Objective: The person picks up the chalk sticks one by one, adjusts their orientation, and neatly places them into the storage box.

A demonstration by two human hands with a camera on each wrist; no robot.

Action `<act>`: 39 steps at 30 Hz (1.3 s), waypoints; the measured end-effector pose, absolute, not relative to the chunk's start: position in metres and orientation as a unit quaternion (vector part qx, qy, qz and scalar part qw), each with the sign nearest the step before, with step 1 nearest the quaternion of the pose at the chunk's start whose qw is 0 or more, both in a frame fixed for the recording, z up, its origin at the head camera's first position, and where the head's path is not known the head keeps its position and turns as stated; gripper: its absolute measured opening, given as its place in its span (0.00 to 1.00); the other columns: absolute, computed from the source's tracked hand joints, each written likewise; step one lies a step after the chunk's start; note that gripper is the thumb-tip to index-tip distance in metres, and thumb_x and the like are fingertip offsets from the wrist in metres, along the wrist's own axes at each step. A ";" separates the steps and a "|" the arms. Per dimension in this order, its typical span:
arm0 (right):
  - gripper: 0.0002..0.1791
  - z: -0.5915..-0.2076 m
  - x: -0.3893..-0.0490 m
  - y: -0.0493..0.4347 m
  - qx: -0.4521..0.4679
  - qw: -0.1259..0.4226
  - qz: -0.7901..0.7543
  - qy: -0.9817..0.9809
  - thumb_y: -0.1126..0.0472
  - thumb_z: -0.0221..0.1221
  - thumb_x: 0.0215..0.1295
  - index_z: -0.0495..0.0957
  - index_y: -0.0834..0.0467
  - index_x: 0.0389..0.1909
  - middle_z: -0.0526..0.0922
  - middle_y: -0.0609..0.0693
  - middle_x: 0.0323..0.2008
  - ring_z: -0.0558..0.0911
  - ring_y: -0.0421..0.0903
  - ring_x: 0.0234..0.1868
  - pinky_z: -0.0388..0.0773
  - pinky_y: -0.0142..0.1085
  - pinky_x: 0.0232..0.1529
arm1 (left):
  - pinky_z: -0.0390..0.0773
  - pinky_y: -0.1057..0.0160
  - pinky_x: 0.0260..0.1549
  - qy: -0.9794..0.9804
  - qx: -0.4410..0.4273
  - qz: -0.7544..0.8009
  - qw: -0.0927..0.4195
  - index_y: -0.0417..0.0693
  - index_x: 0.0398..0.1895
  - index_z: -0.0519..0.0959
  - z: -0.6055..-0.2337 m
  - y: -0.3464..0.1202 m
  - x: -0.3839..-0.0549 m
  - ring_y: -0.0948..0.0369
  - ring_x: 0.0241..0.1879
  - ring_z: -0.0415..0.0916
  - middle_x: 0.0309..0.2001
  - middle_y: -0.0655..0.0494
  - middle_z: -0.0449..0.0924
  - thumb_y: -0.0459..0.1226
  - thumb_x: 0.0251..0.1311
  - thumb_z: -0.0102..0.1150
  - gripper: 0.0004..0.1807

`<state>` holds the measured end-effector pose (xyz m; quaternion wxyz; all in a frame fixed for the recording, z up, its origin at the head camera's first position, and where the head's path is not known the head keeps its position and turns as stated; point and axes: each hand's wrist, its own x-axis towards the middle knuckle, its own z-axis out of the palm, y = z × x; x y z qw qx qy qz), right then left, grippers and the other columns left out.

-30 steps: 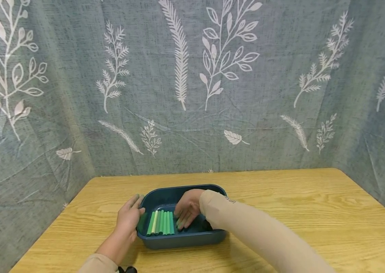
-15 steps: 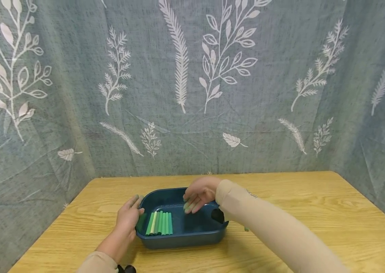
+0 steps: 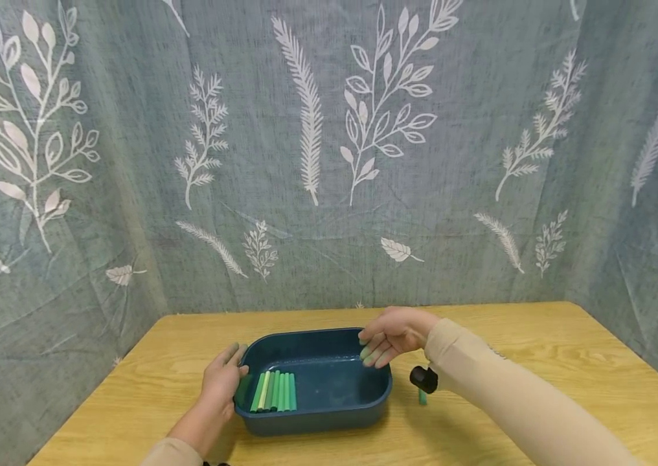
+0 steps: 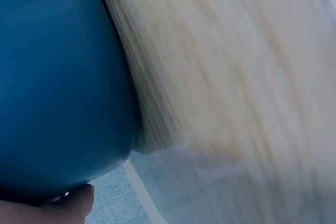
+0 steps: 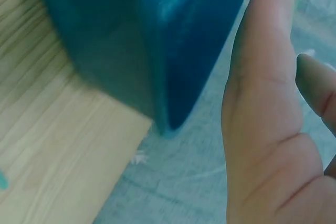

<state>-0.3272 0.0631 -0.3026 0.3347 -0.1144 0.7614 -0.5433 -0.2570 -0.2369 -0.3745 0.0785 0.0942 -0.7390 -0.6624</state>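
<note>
A dark blue plastic bin (image 3: 329, 421) sits on the table. My left hand (image 3: 221, 382) grips its left end, the thumb at the rim and the other fingers along the outside; in the left wrist view a fingertip (image 4: 79, 203) lies against the bin's wall (image 4: 58, 87). Several slim green sticks (image 3: 283, 391), one of them pale yellow-green, lie side by side at the left of the bin. My right hand (image 3: 390, 336) hangs over the bin's right rim, fingers loosely extended, holding nothing. Its fingertips look greenish.
A short green stick (image 3: 422, 396) lies on the wooden table (image 3: 510, 362) right of the bin, partly behind the black wrist camera (image 3: 423, 379). A grey-blue curtain (image 3: 329, 259) with white leaf patterns hangs behind the table and along both sides.
My right hand has risen out of the bin and moved right to its right rim, uncovering the bin's floor and the loose stick on the table. My left hand keeps its hold.
</note>
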 end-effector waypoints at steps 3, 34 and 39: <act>0.22 -0.307 -0.324 0.076 -0.108 0.329 -0.547 0.762 0.64 0.49 0.73 0.66 0.76 0.61 0.83 0.60 0.35 0.84 0.46 0.30 0.84 0.37 0.39 | 0.54 0.39 0.68 -0.740 0.091 -0.662 0.079 0.33 0.75 0.50 -0.380 -0.239 -0.258 0.35 0.70 0.46 0.75 0.32 0.39 0.25 0.71 0.40 0.30; 0.19 -0.332 -0.308 0.161 -0.064 0.286 -0.589 0.753 0.62 0.48 0.74 0.68 0.76 0.53 0.83 0.55 0.28 0.84 0.42 0.26 0.85 0.33 0.33 | 0.41 0.35 0.69 -0.737 0.083 -0.669 0.049 0.31 0.75 0.40 -0.371 -0.234 -0.251 0.33 0.71 0.33 0.74 0.31 0.32 0.26 0.72 0.36 0.31; 0.21 -0.339 -0.310 0.164 -0.056 0.281 -0.591 0.754 0.62 0.48 0.75 0.66 0.78 0.56 0.82 0.54 0.28 0.84 0.42 0.26 0.85 0.32 0.31 | 0.41 0.36 0.69 -0.739 0.085 -0.667 0.048 0.32 0.75 0.42 -0.369 -0.234 -0.253 0.34 0.72 0.31 0.75 0.33 0.30 0.26 0.72 0.36 0.31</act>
